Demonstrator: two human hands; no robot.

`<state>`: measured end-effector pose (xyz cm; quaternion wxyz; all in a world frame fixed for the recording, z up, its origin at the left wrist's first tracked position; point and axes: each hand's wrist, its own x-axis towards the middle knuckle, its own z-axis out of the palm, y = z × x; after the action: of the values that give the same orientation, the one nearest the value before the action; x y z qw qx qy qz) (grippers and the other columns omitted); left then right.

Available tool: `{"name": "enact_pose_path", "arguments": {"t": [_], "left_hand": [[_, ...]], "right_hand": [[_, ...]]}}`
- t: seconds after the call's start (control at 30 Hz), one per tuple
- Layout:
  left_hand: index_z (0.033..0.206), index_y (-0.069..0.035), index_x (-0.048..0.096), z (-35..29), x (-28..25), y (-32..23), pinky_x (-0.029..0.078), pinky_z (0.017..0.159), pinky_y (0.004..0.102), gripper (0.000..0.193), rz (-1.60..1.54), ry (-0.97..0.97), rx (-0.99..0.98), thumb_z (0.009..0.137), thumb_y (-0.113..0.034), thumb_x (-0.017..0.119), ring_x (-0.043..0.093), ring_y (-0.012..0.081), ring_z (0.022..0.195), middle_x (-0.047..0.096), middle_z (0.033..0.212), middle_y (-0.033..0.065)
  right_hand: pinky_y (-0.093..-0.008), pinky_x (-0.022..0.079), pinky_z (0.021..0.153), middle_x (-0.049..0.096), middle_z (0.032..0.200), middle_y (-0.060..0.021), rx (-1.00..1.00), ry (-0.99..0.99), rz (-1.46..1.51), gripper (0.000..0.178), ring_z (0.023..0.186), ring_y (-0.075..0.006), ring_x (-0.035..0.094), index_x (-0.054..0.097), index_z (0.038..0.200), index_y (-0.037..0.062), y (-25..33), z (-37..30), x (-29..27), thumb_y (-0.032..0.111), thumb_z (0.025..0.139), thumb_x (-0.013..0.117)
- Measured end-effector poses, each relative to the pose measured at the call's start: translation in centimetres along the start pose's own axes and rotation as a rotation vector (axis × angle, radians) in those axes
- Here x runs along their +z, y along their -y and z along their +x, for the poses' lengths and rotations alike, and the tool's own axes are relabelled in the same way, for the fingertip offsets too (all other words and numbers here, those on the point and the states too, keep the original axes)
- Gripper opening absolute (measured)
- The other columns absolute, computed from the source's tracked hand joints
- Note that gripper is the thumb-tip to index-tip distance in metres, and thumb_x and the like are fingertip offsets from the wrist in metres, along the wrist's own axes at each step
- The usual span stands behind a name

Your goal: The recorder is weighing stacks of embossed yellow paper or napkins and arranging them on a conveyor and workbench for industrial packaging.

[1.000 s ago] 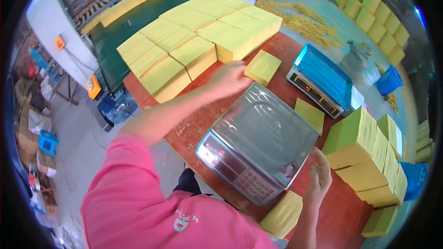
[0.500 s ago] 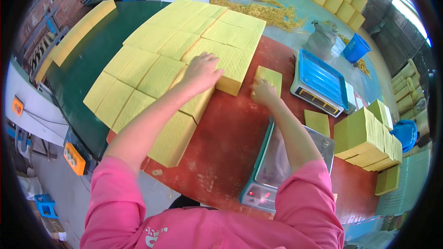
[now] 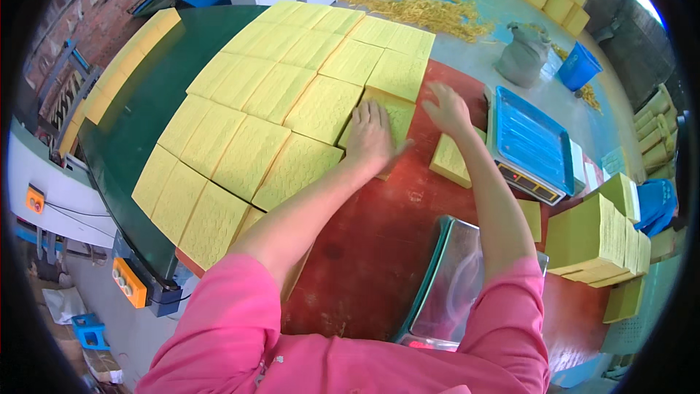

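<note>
Stacks of yellow paper sheets (image 3: 240,142) stand in tight rows, covering the left and middle of the tabletop. My left hand (image 3: 370,138) lies with fingers stretched out on a lower yellow paper stack (image 3: 394,111) at the right edge of these rows. To its right is my right hand (image 3: 448,109), raised with fingers apart and holding nothing. Beneath the right wrist and forearm, a small yellow paper stack (image 3: 450,162) rests on the red tabletop (image 3: 350,255), partly hidden by the arm.
A scale with a blue tray (image 3: 532,131) stands at the right. Nearer is a scale with a metal plate (image 3: 452,277), partly under my right forearm. More yellow stacks (image 3: 587,237) sit at the right edge. A dark green surface (image 3: 138,131) adjoins at left; an orange button box (image 3: 129,282) hangs below.
My left hand has moved right, onto the lower stack at the rows' edge. My right hand has let go of the small stack and risen away from it. The view has shifted slightly.
</note>
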<state>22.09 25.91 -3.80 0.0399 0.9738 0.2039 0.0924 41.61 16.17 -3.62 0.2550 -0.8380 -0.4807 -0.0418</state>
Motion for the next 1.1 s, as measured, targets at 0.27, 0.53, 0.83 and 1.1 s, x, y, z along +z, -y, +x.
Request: {"name": "enact_pose_path", "arguments": {"t": [0.27, 0.53, 0.83, 1.1], "left_hand": [[0.139, 0.01, 0.038, 0.2, 1.8, 0.7, 0.023, 0.117, 0.0468, 0.099, -0.159, -0.077, 0.029, 0.077, -0.06, 0.067, 0.03, 0.0446, 0.139, 0.035, 0.145, 0.033], [0.141, 0.005, 0.039, -1.1, 2.4, -2.0, 0.021, 0.115, 0.055, 0.094, -0.273, -0.082, 0.031, 0.071, -0.05, 0.067, 0.027, 0.0484, 0.138, 0.032, 0.146, 0.0332], [0.142, 0.002, 0.039, -9.4, 1.1, -4.4, 0.02, 0.116, 0.052, 0.092, -0.245, -0.053, 0.176, 0.072, -0.05, 0.066, 0.027, 0.0464, 0.14, 0.032, 0.149, 0.031], [0.144, 0.0, 0.037, -23.7, -3.0, -5.4, 0.019, 0.117, 0.0525, 0.095, -0.298, 0.01, 0.137, 0.068, -0.043, 0.074, 0.025, 0.046, 0.141, 0.03, 0.15, 0.0298]], "right_hand": [[-0.052, 0.034, 0.109, 0.044, 0.146, -0.0177, -0.026, -0.144, -0.176, 0.054, 0.137, -0.034, 0.039, 0.05, 0.138, 0.0118, 0.8, 10.5, 9.7, 0.038, 0.091, 0.053], [-0.0537, 0.031, 0.11, 0.043, 0.149, -0.0088, -0.036, 0.112, -0.331, 0.051, 0.138, -0.0274, 0.038, 0.048, 0.14, 0.0151, 1.2, 8.7, 7.1, 0.04, 0.096, 0.043], [-0.0478, 0.032, 0.111, 0.042, 0.149, -0.0068, -0.077, 0.047, -0.348, 0.051, 0.139, -0.0274, 0.037, 0.047, 0.141, 0.0198, 1.4, 5.0, 8.0, 0.044, 0.098, 0.038], [-0.0526, 0.032, 0.11, 0.043, 0.148, -0.0061, -0.063, 0.065, -0.291, 0.05, 0.139, -0.0275, 0.037, 0.048, 0.14, 0.0188, 6.3, -3.5, 5.5, 0.043, 0.097, 0.038]]}}
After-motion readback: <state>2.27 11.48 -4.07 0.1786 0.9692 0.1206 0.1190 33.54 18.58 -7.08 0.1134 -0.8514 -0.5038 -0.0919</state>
